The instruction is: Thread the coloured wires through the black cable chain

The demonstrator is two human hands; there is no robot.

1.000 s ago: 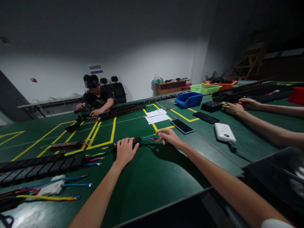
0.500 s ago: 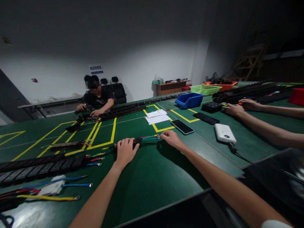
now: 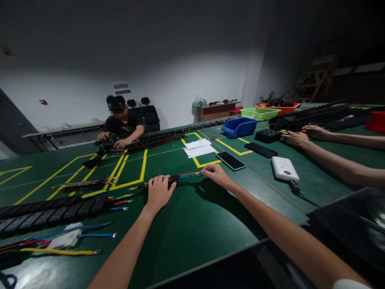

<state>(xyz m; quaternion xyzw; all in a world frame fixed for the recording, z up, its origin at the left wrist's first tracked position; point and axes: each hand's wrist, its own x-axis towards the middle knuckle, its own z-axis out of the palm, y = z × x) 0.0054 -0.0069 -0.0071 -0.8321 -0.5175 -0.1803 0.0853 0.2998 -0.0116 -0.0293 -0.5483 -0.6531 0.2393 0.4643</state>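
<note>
Head view: left hand [image 3: 159, 192] clamps wire bundle [image 3: 189, 174], right hand's [image 3: 203, 173] grip unclear (roomy tabletop [image 3: 192, 224] to edge [image 3: 207, 263]).

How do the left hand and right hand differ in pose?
The left hand lies palm down over the wire bundle; the right hand is at its coloured wire ends. The left hand's fingers stretch across the bundle, while the right hand's are curled in. Both are bare.

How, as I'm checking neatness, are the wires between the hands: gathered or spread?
Gathered: the wires run close together toward the right hand.
</note>
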